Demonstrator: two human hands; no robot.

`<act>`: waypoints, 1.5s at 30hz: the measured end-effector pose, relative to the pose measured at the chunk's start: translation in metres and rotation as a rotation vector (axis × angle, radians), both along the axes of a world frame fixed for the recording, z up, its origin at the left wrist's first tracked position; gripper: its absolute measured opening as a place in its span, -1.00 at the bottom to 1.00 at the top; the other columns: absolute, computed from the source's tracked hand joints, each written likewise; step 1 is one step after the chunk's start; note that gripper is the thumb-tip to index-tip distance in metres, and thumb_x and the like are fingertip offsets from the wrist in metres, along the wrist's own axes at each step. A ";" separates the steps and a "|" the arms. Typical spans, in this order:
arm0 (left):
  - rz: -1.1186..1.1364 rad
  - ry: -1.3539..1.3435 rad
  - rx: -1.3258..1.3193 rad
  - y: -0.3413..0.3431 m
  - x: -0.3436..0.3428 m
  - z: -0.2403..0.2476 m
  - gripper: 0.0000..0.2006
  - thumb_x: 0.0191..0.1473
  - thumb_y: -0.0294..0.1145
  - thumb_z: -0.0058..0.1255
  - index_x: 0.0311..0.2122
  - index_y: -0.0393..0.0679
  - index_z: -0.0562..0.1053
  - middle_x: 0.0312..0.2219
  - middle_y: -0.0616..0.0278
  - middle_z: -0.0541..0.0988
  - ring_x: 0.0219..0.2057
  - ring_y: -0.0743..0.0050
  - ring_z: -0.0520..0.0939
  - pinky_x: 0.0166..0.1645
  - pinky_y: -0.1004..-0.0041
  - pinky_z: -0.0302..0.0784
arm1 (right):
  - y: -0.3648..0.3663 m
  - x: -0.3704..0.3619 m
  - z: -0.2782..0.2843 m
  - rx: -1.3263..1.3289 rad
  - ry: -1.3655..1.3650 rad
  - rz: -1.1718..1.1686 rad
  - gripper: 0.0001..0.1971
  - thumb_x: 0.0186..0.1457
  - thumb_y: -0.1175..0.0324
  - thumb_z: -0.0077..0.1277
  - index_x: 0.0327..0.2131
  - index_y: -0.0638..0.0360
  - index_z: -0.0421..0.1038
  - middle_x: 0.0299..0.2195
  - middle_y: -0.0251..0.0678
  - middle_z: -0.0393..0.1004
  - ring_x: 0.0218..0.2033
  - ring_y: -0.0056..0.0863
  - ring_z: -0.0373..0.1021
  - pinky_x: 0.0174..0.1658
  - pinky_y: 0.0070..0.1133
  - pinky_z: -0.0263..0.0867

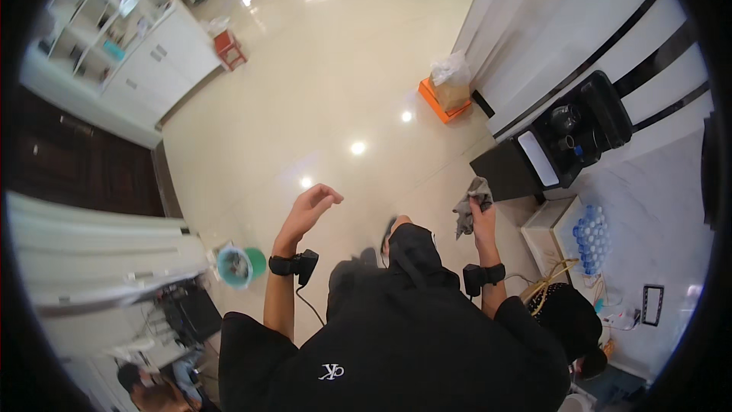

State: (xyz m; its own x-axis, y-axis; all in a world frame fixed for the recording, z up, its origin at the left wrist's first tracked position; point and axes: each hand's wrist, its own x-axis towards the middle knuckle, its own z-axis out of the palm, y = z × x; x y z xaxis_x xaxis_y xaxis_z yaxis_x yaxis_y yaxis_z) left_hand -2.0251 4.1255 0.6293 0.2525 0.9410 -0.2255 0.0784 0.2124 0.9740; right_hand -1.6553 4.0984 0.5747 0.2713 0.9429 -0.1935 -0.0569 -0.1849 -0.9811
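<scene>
A crumpled grey cloth [473, 204] is gripped in my right hand [483, 223], hanging out past the fingers and thumb on the left side. My left hand [311, 210] is raised over the floor with its fingers loosely bent and nothing in it. Both wrists carry black strapped devices with cables. One foot shows below me between the hands, partly covered by my dark clothing.
Glossy beige tiles [320, 91] cover the floor. A green bucket [241, 265] stands at the left. On the right are a black tea-maker cabinet [526, 160], bottled water [591, 239] and an orange box [442, 99] with bags. A red stool [229, 49] stands beside white cabinets.
</scene>
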 end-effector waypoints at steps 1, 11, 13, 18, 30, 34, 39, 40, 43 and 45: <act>-0.052 -0.012 0.022 0.034 0.007 0.003 -0.88 -0.01 -0.46 -0.18 -0.39 -0.26 0.36 -0.42 0.26 0.47 -0.33 0.54 0.43 -0.17 0.52 0.31 | 0.019 0.007 -0.011 0.007 0.005 -0.026 -0.89 0.01 0.40 -0.11 -0.39 0.22 0.29 -0.53 -0.43 0.32 -0.53 -0.68 0.28 -0.50 -0.69 0.22; -0.325 -0.023 -0.093 0.322 0.083 -0.007 -0.85 0.04 -0.37 -0.19 -0.35 -0.21 0.36 -0.38 0.25 0.47 -0.28 0.52 0.45 -0.16 0.51 0.33 | 0.326 0.036 -0.038 0.023 -0.004 -0.186 -0.89 0.01 0.43 -0.15 -0.37 0.25 0.28 -0.53 -0.40 0.37 -0.58 -0.65 0.28 -0.52 -0.67 0.21; -0.333 -0.009 -0.093 0.373 0.090 0.000 -0.85 0.05 -0.37 -0.20 -0.35 -0.21 0.36 -0.38 0.25 0.47 -0.28 0.52 0.46 -0.17 0.51 0.33 | 0.400 0.039 -0.022 0.025 0.038 -0.181 -0.87 0.01 0.43 -0.14 -0.35 0.27 0.29 -0.53 -0.44 0.37 -0.56 -0.67 0.27 -0.47 -0.68 0.21; -0.219 -0.035 -0.161 0.505 0.085 -0.001 -0.85 0.05 -0.36 -0.21 -0.36 -0.21 0.36 -0.38 0.24 0.48 -0.28 0.51 0.46 -0.19 0.52 0.34 | 0.570 0.009 0.035 0.289 0.114 -0.148 -0.83 -0.03 0.45 -0.08 -0.32 0.31 0.28 -0.48 -0.43 0.33 -0.47 -0.69 0.23 -0.42 -0.70 0.18; -0.519 0.139 -0.049 0.920 0.122 -0.039 -0.85 0.02 -0.41 -0.19 -0.41 -0.26 0.38 -0.45 0.25 0.49 -0.35 0.55 0.47 -0.21 0.54 0.35 | 0.853 0.094 -0.013 0.062 -0.083 -0.339 -0.82 -0.05 0.43 -0.08 -0.35 0.33 0.32 -0.54 -0.41 0.35 -0.52 -0.66 0.26 -0.43 -0.67 0.21; -0.657 0.137 0.037 1.044 0.188 -0.006 -0.86 0.04 -0.41 -0.22 -0.39 -0.23 0.37 -0.43 0.27 0.47 -0.32 0.56 0.44 -0.20 0.54 0.32 | 0.934 0.127 0.011 0.074 -0.016 -0.427 -0.81 -0.05 0.45 -0.08 -0.31 0.33 0.31 -0.50 -0.42 0.35 -0.50 -0.66 0.26 -0.43 -0.66 0.22; -0.842 0.005 0.006 1.175 0.306 0.014 -0.86 0.04 -0.43 -0.23 -0.37 -0.25 0.35 -0.43 0.27 0.46 -0.32 0.56 0.44 -0.18 0.54 0.32 | 1.049 0.170 0.001 0.100 0.003 -0.587 -0.80 -0.03 0.42 -0.07 -0.31 0.32 0.29 -0.45 -0.42 0.34 -0.45 -0.65 0.24 -0.41 -0.67 0.20; -0.908 -0.046 -0.016 1.197 0.326 0.013 -0.86 0.04 -0.43 -0.23 -0.35 -0.26 0.35 -0.43 0.27 0.46 -0.31 0.56 0.44 -0.17 0.54 0.32 | 1.070 0.181 -0.004 0.100 0.047 -0.576 -0.79 -0.03 0.41 -0.06 -0.31 0.32 0.29 -0.45 -0.41 0.34 -0.44 -0.66 0.23 -0.40 -0.67 0.19; -1.030 0.021 -0.020 1.268 0.378 0.005 -0.86 0.05 -0.43 -0.24 -0.35 -0.25 0.35 -0.43 0.26 0.45 -0.30 0.56 0.43 -0.16 0.54 0.31 | 1.143 0.223 -0.013 0.110 0.080 -0.597 -0.78 -0.03 0.37 -0.06 -0.33 0.32 0.29 -0.45 -0.40 0.34 -0.42 -0.66 0.22 -0.37 -0.66 0.17; -1.063 0.062 -0.009 1.324 0.409 0.001 -0.86 0.05 -0.43 -0.25 -0.35 -0.24 0.35 -0.43 0.27 0.45 -0.31 0.56 0.43 -0.16 0.53 0.31 | 1.193 0.258 -0.018 0.033 -0.063 -0.784 -0.80 -0.03 0.38 -0.07 -0.35 0.33 0.30 -0.46 -0.39 0.35 -0.43 -0.65 0.23 -0.38 -0.65 0.18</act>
